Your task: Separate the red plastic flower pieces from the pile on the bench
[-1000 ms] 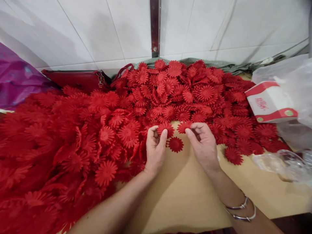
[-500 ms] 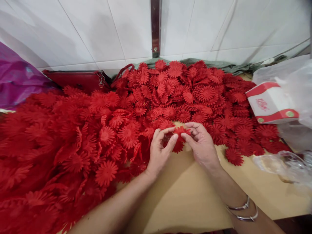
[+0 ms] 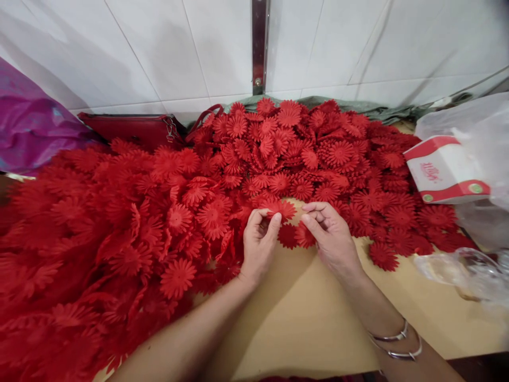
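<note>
My left hand (image 3: 260, 239) pinches a thin red fabric flower (image 3: 284, 210) by its edge, between thumb and bent fingers. To its right, my right hand (image 3: 332, 233) has thumb and forefinger drawn close together; whatever is between them, if anything, does not show. Under that thumb a red flower (image 3: 304, 235) is partly covered by the hand, and I cannot tell if it is touched. Another red flower (image 3: 288, 236) lies beside it on the tan table (image 3: 294, 318). Behind both hands rises a wide heap of red flowers (image 3: 278, 183).
Loose red flowers (image 3: 79, 254) spread over the left side. At the back stand a red bag (image 3: 131, 130) and purple cloth (image 3: 35, 122) by the tiled wall (image 3: 222, 53). A white-and-red box (image 3: 445, 168), plastic bags (image 3: 489, 132) and clear plastic (image 3: 469, 270) lie right.
The flower between both hands has shifted left with my left hand, and the right fingertips have come away from it. A second flower now shows under my right thumb. The view has moved slightly.
</note>
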